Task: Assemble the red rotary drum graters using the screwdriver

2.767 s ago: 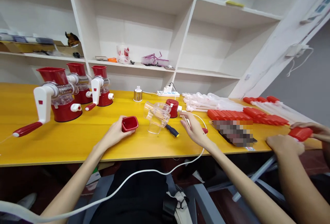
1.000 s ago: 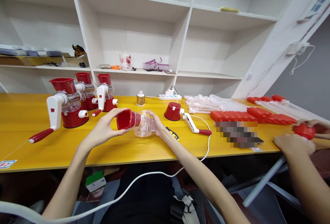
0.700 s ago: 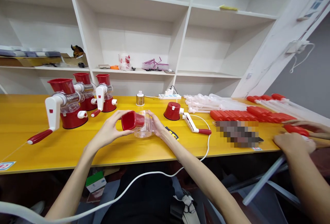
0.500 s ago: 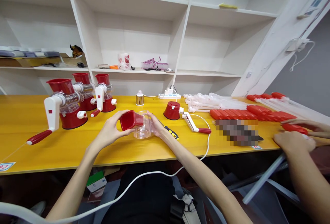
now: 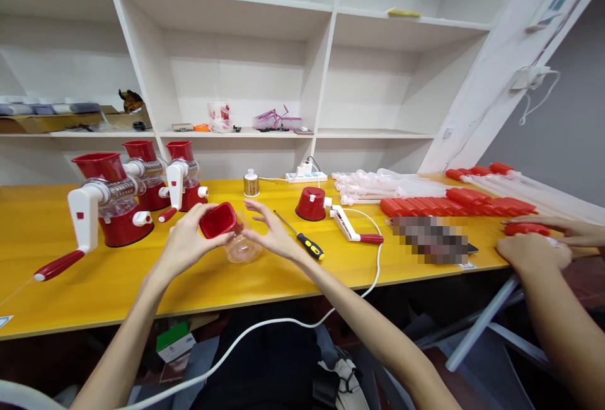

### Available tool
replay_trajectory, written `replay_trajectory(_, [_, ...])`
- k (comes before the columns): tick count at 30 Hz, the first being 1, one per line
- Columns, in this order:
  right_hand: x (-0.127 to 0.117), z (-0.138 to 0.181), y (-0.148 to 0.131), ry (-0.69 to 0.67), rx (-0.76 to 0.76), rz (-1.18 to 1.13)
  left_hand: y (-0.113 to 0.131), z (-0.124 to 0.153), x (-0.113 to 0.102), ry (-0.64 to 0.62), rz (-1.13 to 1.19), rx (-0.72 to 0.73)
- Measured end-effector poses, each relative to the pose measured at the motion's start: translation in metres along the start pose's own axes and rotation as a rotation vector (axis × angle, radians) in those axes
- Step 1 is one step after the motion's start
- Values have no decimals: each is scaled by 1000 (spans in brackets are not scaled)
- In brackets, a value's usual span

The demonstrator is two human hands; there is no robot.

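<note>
My left hand (image 5: 182, 243) grips a red square hopper (image 5: 218, 220) joined to a clear plastic housing (image 5: 242, 248), held just above the yellow table (image 5: 118, 278). My right hand (image 5: 270, 235) is beside the clear housing with its fingers spread, touching or nearly touching it. A yellow-handled screwdriver (image 5: 302, 239) lies just right of that hand. Further right stand a red base (image 5: 311, 203) and a white crank with a red grip (image 5: 352, 229).
Three assembled red-and-white grinders (image 5: 111, 205) stand at the left. A small metal drum (image 5: 251, 184) and a power strip (image 5: 306, 176) sit at the back. Red and clear parts (image 5: 425, 199) lie in rows at right, where another person's hands (image 5: 534, 246) work. A white cable (image 5: 265, 328) hangs off the front edge.
The hopper and clear housing came together in both hands, then shifted left and tilted mouth-up. My right hand's fingers have opened off the housing. The view has shifted slightly.
</note>
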State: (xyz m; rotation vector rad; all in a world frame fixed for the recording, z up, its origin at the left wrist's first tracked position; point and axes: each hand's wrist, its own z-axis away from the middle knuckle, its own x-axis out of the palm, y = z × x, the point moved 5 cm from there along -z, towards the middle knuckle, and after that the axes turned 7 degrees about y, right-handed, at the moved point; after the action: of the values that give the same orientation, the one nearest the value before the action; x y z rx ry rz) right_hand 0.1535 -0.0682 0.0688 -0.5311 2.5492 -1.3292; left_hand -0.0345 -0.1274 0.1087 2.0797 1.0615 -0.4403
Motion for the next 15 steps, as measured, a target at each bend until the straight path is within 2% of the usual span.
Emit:
replay_trajectory(2, [14,8,-20,-141,-226,233,10,-11,1,-76,-101,-23])
replay_trajectory(4, [23,13,-25,-118,-310,426,26,-23,4,-160,-246,-7])
replay_trajectory(7, [26,14,-16,61,-245,584,50,-35,16,-254,-454,36])
replay_trajectory(9, [26,12,-9,171,-217,621,58,-37,24,-279,-500,28])
replay_trajectory(12, [23,7,-4,279,-202,642,61,-36,32,-288,-462,12])
replay_trajectory(15, [15,6,-3,319,-196,654,56,-35,34,-278,-358,51])
